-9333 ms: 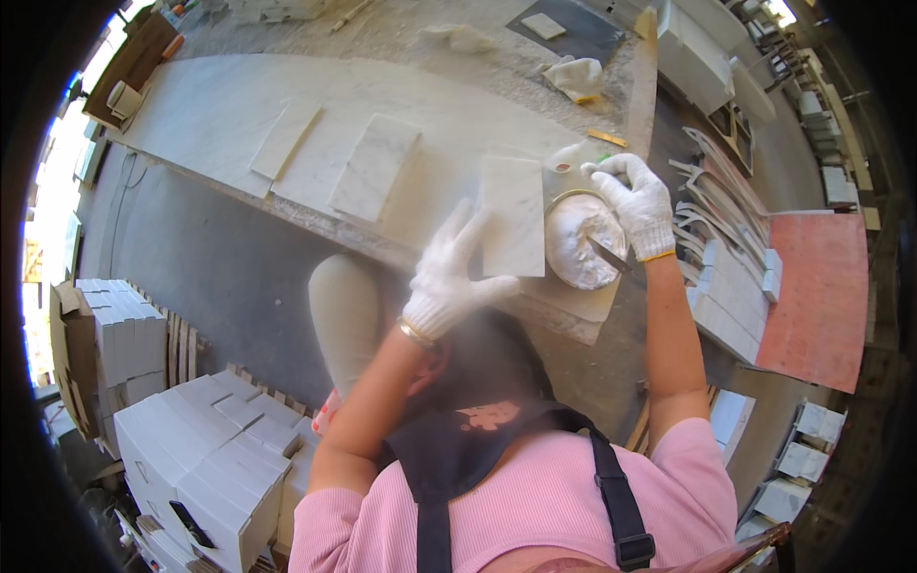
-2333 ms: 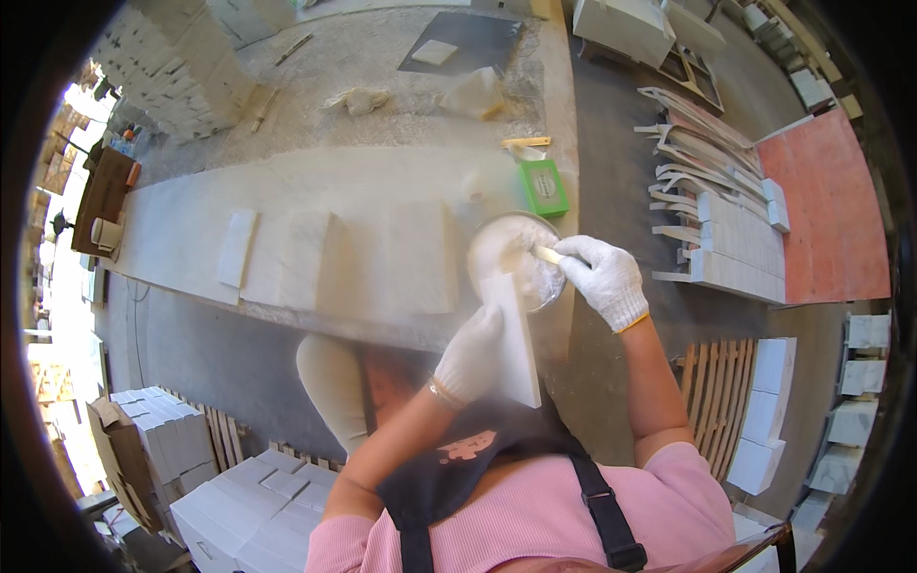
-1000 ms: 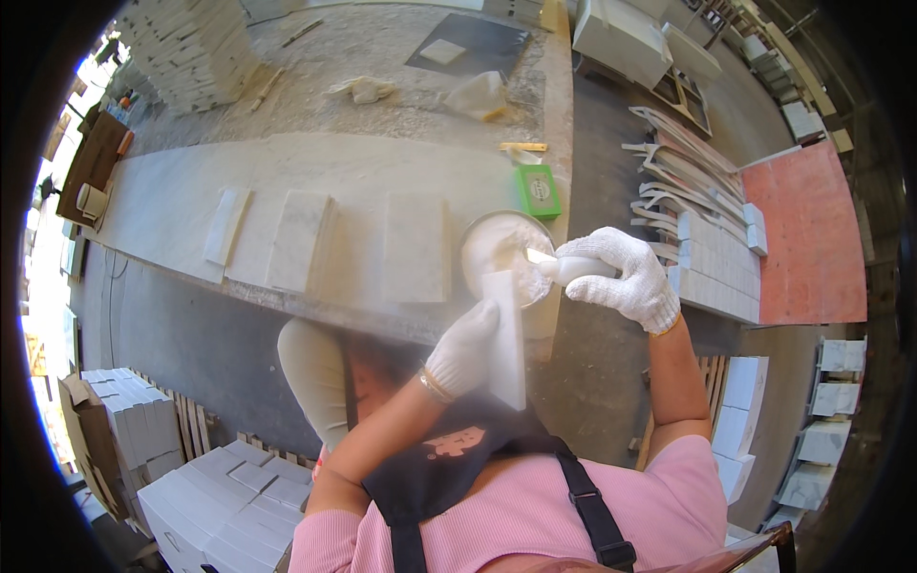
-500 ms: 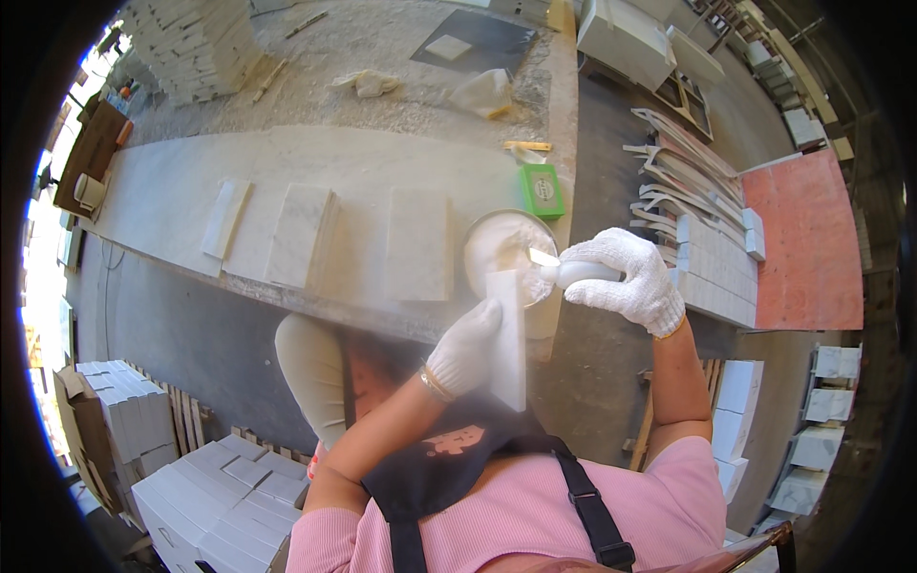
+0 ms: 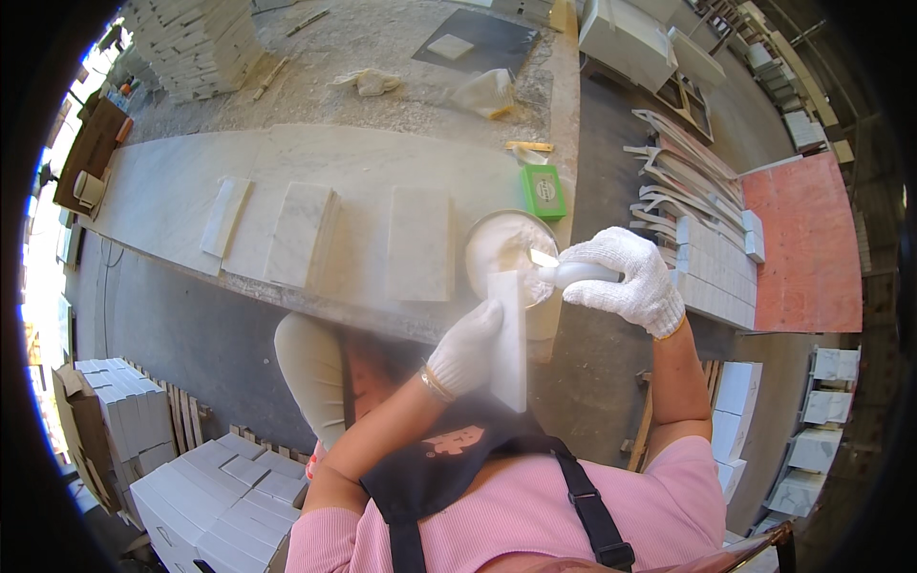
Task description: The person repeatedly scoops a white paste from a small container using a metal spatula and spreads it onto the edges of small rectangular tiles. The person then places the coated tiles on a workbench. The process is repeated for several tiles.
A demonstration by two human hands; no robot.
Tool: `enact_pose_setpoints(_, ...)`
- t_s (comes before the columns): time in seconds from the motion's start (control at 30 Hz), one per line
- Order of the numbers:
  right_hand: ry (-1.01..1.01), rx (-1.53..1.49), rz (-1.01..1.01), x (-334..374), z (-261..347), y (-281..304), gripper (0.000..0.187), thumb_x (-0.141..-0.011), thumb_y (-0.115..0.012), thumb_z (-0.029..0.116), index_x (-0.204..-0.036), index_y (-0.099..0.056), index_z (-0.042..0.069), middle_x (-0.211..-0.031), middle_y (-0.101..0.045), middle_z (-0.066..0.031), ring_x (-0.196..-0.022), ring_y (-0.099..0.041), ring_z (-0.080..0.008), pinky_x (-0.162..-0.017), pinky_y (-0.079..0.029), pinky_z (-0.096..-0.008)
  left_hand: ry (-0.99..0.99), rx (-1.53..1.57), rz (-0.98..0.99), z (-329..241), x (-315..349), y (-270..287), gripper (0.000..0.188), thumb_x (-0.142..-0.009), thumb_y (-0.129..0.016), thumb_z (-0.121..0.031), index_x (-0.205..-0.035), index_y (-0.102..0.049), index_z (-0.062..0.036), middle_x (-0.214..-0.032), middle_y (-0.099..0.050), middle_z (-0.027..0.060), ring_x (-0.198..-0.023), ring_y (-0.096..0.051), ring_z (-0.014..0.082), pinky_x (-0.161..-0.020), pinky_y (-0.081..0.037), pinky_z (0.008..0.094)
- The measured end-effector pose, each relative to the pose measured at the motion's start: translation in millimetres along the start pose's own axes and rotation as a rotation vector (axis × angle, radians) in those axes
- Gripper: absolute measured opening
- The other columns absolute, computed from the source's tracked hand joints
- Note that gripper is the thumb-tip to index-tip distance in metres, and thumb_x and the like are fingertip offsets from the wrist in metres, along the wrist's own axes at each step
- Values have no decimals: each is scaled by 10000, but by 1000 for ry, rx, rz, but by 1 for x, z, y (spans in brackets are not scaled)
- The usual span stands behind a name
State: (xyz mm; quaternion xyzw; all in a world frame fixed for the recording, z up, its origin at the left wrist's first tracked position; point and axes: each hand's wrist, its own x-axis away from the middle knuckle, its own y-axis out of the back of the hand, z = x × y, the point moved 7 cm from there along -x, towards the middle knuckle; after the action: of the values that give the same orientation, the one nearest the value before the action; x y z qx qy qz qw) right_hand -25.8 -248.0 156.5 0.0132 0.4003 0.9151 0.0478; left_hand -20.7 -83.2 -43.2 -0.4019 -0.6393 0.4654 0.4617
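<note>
Left hand (image 5: pixel 465 349) grips the upright marble tile (image 5: pixel 507 339); right hand (image 5: pixel 626 277) (at 3 o'clock) clasps a putty knife (image 5: pixel 562 271) — blade over the paste bowl (image 5: pixel 497 250).

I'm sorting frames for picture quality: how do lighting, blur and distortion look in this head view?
Head view: bright daylight, blown out at the left rim; the fisheye bends the long stone bench and leaves black corners. A soft haze blurs the middle, around the left hand, its marble tile and the tub of white paste; the right hand and its scraper look sharper.
</note>
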Motion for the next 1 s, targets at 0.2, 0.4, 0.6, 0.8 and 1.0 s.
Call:
enact_pose_setpoints(0.2, 37, 10, -7, -1, 2, 0, 347, -739, -868, 193, -1048, -791, 55, -984, -747, -136, -896, -691, -289, -827, -530, -372, -4, -20, -2, 0, -1, 1, 527, -983, -678, -336, -1407, -530, -61, -1284, -641, 75, -1140, -610, 227, -1008, -493, 402)
enact_pose_setpoints(0.4, 48, 27, -8, 0, 2, 0, 346, -741, -870, 189, -1051, -792, 58, -988, -748, -135, -904, -689, -285, -830, -528, -369, 4, -35, -4, 2, -2, 2, 543, -979, -682, -341, -1416, -524, -60, -1318, -628, 78, -1174, -596, 229, -1035, -477, 401)
enact_pose_setpoints(0.6, 54, 9, -14, 0, 4, 1, 357, -734, -874, 179, -1056, -790, 47, -980, -750, -136, -886, -694, -280, -817, -532, -364, 4, -42, -1, 0, -2, -2, 540, -978, -686, -347, -1410, -530, -62, -1305, -633, 69, -1152, -601, 219, -1013, -486, 393)
enact_pose_setpoints(0.8, 54, 12, -20, 1, 4, 2, 359, -729, -875, 173, -1053, -791, 42, -979, -753, -137, -881, -697, -276, -814, -533, -362, 7, -48, -22, 0, -1, -6, 495, -987, -677, -350, -1377, -554, -70, -1239, -649, 52, -1085, -612, 199, -965, -505, 381)
enact_pose_setpoints(1.0, 100, 33, -48, -2, 7, 4, 382, -683, -906, 199, -1010, -790, 38, -932, -752, -111, -841, -687, -252, -787, -537, -352, -2, -34, -50, 0, -1, -7, 432, -999, -666, -333, -1334, -576, -76, -1192, -657, 48, -1040, -624, 196, -939, -517, 379)
